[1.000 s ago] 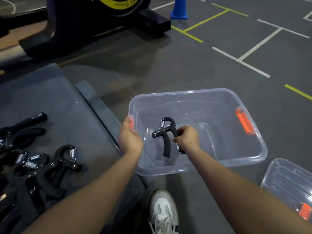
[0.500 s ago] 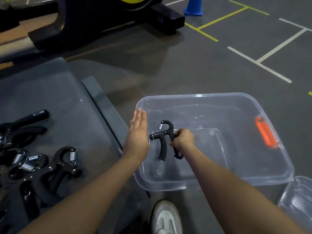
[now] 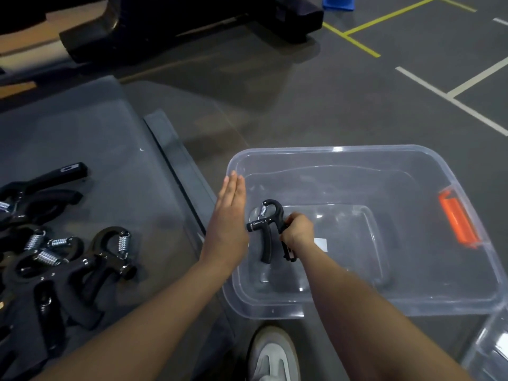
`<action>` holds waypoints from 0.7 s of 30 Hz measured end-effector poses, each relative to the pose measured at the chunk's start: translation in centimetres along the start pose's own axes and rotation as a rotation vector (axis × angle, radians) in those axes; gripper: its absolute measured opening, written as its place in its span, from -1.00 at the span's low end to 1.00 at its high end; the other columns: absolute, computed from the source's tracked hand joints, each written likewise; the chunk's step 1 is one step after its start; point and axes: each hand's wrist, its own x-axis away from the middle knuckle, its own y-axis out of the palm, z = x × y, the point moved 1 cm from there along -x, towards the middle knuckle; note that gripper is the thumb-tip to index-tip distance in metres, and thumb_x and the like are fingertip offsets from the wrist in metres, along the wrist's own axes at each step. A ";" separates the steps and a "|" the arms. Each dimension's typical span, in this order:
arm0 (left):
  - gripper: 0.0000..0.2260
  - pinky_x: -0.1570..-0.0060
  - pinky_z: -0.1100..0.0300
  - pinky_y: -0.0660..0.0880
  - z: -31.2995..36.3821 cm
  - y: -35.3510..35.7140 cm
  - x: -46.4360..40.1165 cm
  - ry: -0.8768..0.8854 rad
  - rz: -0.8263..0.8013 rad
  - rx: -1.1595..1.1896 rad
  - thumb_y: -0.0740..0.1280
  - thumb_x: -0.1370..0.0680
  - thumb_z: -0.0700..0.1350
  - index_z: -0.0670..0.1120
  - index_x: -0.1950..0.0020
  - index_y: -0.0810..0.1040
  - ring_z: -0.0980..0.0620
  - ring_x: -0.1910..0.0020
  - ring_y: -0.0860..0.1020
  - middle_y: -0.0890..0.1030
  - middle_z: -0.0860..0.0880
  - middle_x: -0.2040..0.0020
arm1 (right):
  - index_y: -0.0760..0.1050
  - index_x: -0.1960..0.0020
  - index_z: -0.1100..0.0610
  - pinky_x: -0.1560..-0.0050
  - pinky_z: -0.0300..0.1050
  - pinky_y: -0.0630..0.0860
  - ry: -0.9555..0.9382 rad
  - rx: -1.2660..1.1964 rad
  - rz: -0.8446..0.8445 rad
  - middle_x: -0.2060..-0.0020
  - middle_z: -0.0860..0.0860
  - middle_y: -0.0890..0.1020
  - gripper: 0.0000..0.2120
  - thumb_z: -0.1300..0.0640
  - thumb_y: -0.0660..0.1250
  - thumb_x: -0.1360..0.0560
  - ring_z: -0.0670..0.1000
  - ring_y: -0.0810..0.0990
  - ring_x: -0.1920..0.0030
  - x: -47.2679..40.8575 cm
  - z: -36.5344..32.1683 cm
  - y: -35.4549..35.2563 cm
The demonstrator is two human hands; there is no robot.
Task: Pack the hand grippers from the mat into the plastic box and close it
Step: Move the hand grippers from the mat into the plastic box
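With the right hand (image 3: 298, 229) curled round one handle of a hand gripper (image 3: 265, 229) low inside the plastic box (image 3: 384, 160), and the left hand (image 3: 229, 215) flat-fingered by its rim, a careless drop could skid the unbraced box.

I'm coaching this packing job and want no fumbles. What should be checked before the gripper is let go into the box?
1. Right hand grips one handle of the hand gripper: ok.
2. Hand gripper is inside the plastic box walls: ok.
3. Hand gripper resting on the box floor: cannot tell.
4. Left hand is open and flat at the box's left rim, holding nothing: ok.
5. More hand grippers on the mat wait to be packed: not ok, job unfinished.
6. Lid lies off the box at lower right: ok for now.
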 end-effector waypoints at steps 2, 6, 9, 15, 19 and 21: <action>-0.25 -0.37 0.45 -0.23 0.0 0.0 0.0 0.001 -0.001 -0.006 0.03 -0.43 -0.55 -0.11 -0.54 -0.09 0.14 -0.54 -0.17 -0.12 0.01 -0.57 | 0.53 -0.05 0.29 -0.06 -0.05 0.53 0.006 -0.006 0.009 0.13 0.13 0.58 -0.75 0.41 0.23 -0.41 0.06 0.55 0.08 -0.2 0.1 0.1; -0.28 -0.37 0.43 -0.21 0.1 0.0 0.1 -0.011 -0.006 -0.006 0.06 -0.47 -0.52 -0.10 -0.54 -0.11 0.14 -0.54 -0.17 -0.13 0.02 -0.57 | 0.55 -0.03 0.28 -0.07 -0.04 0.54 0.019 -0.007 -0.014 0.17 0.09 0.53 -0.76 0.42 0.23 -0.41 0.01 0.46 0.13 -0.6 0.3 0.1; -0.27 -0.37 0.43 -0.20 0.1 0.0 0.0 -0.012 -0.005 -0.015 0.08 -0.47 -0.51 -0.10 -0.54 -0.11 0.14 -0.54 -0.17 -0.13 0.03 -0.57 | 0.57 -0.08 0.23 -0.06 -0.08 0.52 -0.006 -0.002 -0.093 0.17 0.06 0.53 -0.71 0.40 0.23 -0.42 0.00 0.46 0.12 -0.6 0.3 0.2; -0.26 -0.37 0.44 -0.19 0.1 0.1 0.0 -0.006 0.008 -0.017 0.07 -0.46 -0.52 -0.09 -0.54 -0.11 0.15 -0.54 -0.17 -0.12 0.03 -0.57 | 0.45 -0.21 0.09 -0.12 0.20 0.55 0.025 -0.108 -0.297 0.07 0.13 0.55 -0.61 0.40 0.24 -0.46 0.12 0.52 0.02 -0.1 0.6 0.5; -0.23 -0.37 0.44 -0.18 0.2 0.1 0.0 -0.007 0.012 -0.011 0.05 -0.43 -0.55 -0.09 -0.54 -0.11 0.15 -0.54 -0.16 -0.11 0.04 -0.57 | 0.39 -0.33 0.21 -0.21 -0.11 0.46 -0.031 -0.184 -0.298 0.00 0.09 0.54 -0.53 0.47 0.21 -0.45 0.00 0.43 0.01 0.0 0.3 0.4; -0.26 -0.37 0.44 -0.18 0.1 0.1 -0.1 -0.001 0.004 0.005 0.04 -0.44 -0.55 -0.10 -0.54 -0.08 0.13 -0.55 -0.14 -0.09 0.03 -0.57 | 0.36 -0.36 0.17 -0.10 -0.21 0.41 -0.062 -0.250 -0.265 -0.01 0.08 0.52 -0.49 0.50 0.18 -0.46 -0.01 0.42 0.01 0.7 -0.3 -0.2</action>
